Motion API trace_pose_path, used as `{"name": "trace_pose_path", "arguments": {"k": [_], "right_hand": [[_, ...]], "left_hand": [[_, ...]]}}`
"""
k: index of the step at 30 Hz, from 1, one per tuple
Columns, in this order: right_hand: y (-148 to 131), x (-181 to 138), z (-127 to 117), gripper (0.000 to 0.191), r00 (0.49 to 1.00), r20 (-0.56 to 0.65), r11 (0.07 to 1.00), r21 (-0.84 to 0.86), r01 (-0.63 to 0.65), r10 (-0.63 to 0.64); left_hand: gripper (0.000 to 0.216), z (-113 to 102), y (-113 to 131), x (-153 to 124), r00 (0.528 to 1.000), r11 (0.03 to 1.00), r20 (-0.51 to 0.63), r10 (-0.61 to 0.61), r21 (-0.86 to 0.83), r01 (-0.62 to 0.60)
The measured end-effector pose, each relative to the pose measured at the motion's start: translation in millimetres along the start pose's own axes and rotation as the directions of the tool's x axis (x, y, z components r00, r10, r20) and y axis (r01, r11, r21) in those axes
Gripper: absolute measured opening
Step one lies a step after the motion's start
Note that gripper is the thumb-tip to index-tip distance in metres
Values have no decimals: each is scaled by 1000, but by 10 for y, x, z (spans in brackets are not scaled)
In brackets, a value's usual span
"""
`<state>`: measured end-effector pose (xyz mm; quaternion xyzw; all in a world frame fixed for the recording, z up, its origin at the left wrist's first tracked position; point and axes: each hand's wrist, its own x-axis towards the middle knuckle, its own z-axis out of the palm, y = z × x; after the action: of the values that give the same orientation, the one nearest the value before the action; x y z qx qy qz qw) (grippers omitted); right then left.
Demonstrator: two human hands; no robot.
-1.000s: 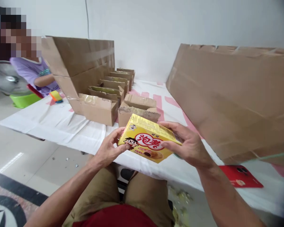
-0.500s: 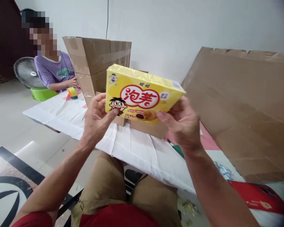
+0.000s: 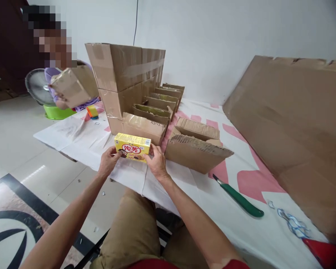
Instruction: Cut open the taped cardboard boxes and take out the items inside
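A yellow snack box (image 3: 132, 147) with a red logo and a cartoon face stands on its long edge on the white cloth, right in front of a row of cardboard dividers (image 3: 154, 108). My left hand (image 3: 108, 161) grips its left end and my right hand (image 3: 156, 163) grips its right end, fingers curled round the box. Both arms reach out from my lap to the table's near edge.
A tall open carton (image 3: 126, 74) stands behind the dividers. A low cardboard piece (image 3: 196, 149) lies to the right, then a green-handled knife (image 3: 239, 196) and a big leaning cardboard sheet (image 3: 294, 123). At far left another person holds a cardboard piece (image 3: 72, 87) near a fan (image 3: 36, 86).
The box was raised close to my face half a second ago; now it is lowered and pushed away onto the table before the dividers. The other person has lifted a cardboard piece.
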<state>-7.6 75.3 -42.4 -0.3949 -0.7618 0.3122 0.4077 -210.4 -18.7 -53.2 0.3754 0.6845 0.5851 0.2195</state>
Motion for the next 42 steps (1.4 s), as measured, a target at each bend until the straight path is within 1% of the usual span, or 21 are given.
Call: {"name": "trace_pose_path", "arguments": {"k": [3, 6, 9, 12, 16, 21, 28, 38, 42], "right_hand": [[134, 10, 16, 47, 998, 9, 997, -39, -61, 62], [274, -76, -9, 44, 992, 25, 990, -69, -123, 125], [350, -162, -4, 45, 984, 43, 981, -91, -171, 175], [371, -170, 45, 40, 978, 54, 975, -110, -194, 200], [394, -76, 94, 29, 975, 27, 966, -144, -216, 222], [436, 18, 109, 25, 972, -5, 957, -171, -234, 237], [466, 123, 183, 26, 967, -37, 947, -197, -255, 252], [519, 457, 236, 23, 947, -112, 923, -216, -318, 300], [513, 596, 271, 29, 939, -107, 911, -231, -342, 326]], "left_hand": [[45, 152, -146, 145, 1000, 999, 14, -21, 28, 21], [48, 231, -243, 168, 1000, 998, 11, -20, 57, 20], [53, 242, -260, 145, 1000, 996, -9, -3, 84, 4], [52, 279, -218, 176, 1000, 995, -11, 7, 102, -6], [51, 399, -141, 308, 1000, 994, 3, 16, 111, -16], [52, 502, -117, 422, 1000, 991, -19, 19, 136, -17], [53, 627, -203, 551, 999, 984, -36, 38, 173, -31], [49, 876, -192, 941, 998, 972, -41, 45, 230, -34], [48, 974, -176, 1076, 998, 971, -43, 54, 235, -42]]}}
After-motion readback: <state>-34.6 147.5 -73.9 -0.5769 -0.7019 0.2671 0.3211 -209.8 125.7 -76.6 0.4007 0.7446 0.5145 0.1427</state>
